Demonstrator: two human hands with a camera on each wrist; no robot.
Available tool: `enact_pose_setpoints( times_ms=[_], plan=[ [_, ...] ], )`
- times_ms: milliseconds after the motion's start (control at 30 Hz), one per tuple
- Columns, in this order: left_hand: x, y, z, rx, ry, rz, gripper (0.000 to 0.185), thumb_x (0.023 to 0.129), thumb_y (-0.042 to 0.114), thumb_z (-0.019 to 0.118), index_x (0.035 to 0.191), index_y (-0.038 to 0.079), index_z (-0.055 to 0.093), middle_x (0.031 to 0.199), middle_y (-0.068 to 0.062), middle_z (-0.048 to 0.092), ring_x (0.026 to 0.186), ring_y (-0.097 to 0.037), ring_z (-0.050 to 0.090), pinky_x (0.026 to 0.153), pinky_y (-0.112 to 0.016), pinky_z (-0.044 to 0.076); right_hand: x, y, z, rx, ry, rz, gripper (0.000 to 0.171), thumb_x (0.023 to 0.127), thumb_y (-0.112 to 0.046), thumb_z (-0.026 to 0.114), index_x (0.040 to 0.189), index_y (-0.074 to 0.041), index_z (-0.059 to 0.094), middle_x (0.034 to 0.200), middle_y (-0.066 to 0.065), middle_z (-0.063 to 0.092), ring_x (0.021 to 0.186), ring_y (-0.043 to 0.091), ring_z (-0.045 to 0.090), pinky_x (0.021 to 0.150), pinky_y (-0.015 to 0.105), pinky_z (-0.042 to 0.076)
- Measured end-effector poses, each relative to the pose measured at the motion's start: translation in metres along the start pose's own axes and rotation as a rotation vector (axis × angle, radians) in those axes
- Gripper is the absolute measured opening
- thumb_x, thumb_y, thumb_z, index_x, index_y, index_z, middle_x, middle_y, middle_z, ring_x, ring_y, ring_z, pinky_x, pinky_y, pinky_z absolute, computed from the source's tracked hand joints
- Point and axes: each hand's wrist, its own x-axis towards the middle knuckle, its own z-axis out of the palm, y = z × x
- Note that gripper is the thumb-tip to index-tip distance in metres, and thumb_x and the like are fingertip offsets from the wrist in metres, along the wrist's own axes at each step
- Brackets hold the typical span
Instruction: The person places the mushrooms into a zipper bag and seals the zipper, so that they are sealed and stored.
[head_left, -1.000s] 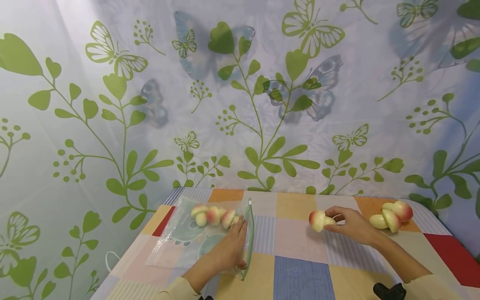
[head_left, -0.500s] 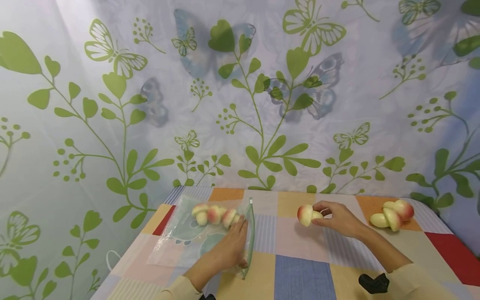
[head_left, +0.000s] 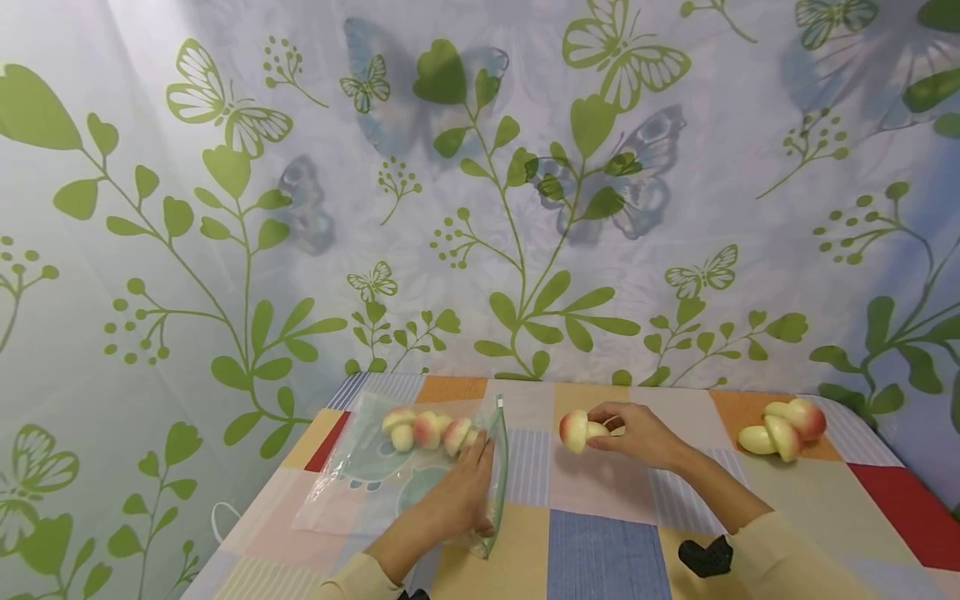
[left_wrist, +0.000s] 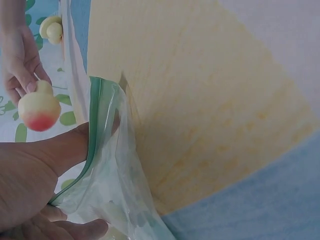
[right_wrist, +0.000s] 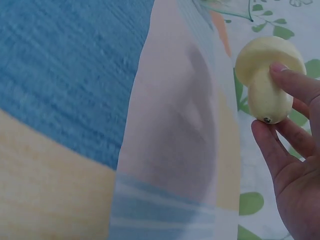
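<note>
My right hand (head_left: pixel 639 435) holds a toy mushroom (head_left: pixel 576 431) by its pale stem, slightly above the table, its red-and-yellow cap pointing left. The right wrist view shows thumb and fingers round the stem (right_wrist: pixel 270 100). My left hand (head_left: pixel 461 492) lies at the mouth of a clear zip bag (head_left: pixel 337 504) with a green zip edge. In the left wrist view its thumb (left_wrist: pixel 70 147) passes behind the green edge, spread apart from the fingers, and the mouth stands parted. Several toy mushrooms (head_left: pixel 427 431) lie in a row inside the bag.
More toy mushrooms (head_left: pixel 783 437) lie together at the table's right rear. A patchwork cloth (head_left: pixel 607 550) covers the table. Behind it hangs a curtain (head_left: pixel 480 208) printed with leaves and butterflies. A white cable loop (head_left: pixel 217 521) shows past the left edge.
My right hand has moved left with the toy mushroom, away from the group at the right and nearer the bag. The left hand and the bag have stayed in place.
</note>
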Motion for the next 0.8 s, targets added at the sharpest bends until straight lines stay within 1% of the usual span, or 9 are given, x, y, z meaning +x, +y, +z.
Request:
enact_pose_setpoints(
  times_ms=[133,300,533,633,800],
  plan=[
    [0.000,0.000,0.001,-0.003,0.006,-0.001,0.124,0.057,0.024,0.103,0.149,-0.019,0.032,0.156,-0.038,0.028,0.145,-0.044,0.035,0.117,-0.044,0.035,0.006,-0.003,0.007,0.004,0.000,-0.017,0.035,0.091,-0.027,0.082,0.119,-0.008,0.072,0.116,0.006,0.070,0.101,0.029,0.068,0.077,0.033,0.058],
    [0.001,-0.001,0.002,0.003,0.011,-0.001,0.124,0.057,0.024,0.103,0.149,-0.019,0.032,0.156,-0.038,0.029,0.145,-0.044,0.035,0.117,-0.044,0.035,0.012,-0.007,0.016,0.017,-0.008,-0.042,0.035,0.091,-0.025,0.082,0.119,-0.005,0.072,0.115,0.008,0.071,0.101,0.032,0.069,0.079,0.035,0.059],
    [-0.001,-0.002,0.003,-0.030,0.016,0.002,0.124,0.057,0.023,0.103,0.149,-0.019,0.032,0.156,-0.039,0.028,0.142,-0.046,0.039,0.115,-0.044,0.039,0.020,-0.010,0.028,0.008,-0.035,-0.046,0.038,0.091,-0.026,0.081,0.121,-0.005,0.071,0.117,0.008,0.071,0.101,0.031,0.068,0.080,0.033,0.058],
    [-0.001,-0.003,0.004,-0.029,0.014,0.006,0.124,0.057,0.023,0.103,0.149,-0.019,0.031,0.156,-0.040,0.027,0.143,-0.047,0.036,0.116,-0.045,0.037,0.025,-0.010,0.032,-0.004,-0.033,-0.048,0.037,0.091,-0.027,0.082,0.120,-0.006,0.072,0.117,0.007,0.071,0.101,0.030,0.068,0.080,0.033,0.058],
    [0.000,-0.003,0.002,-0.020,0.001,0.008,0.124,0.059,0.024,0.102,0.150,-0.019,0.029,0.157,-0.039,0.025,0.146,-0.046,0.032,0.118,-0.045,0.033,0.031,-0.010,0.039,-0.007,-0.036,-0.051,0.039,0.091,-0.026,0.082,0.121,-0.004,0.071,0.117,0.008,0.071,0.100,0.028,0.069,0.081,0.033,0.058]
  ],
)
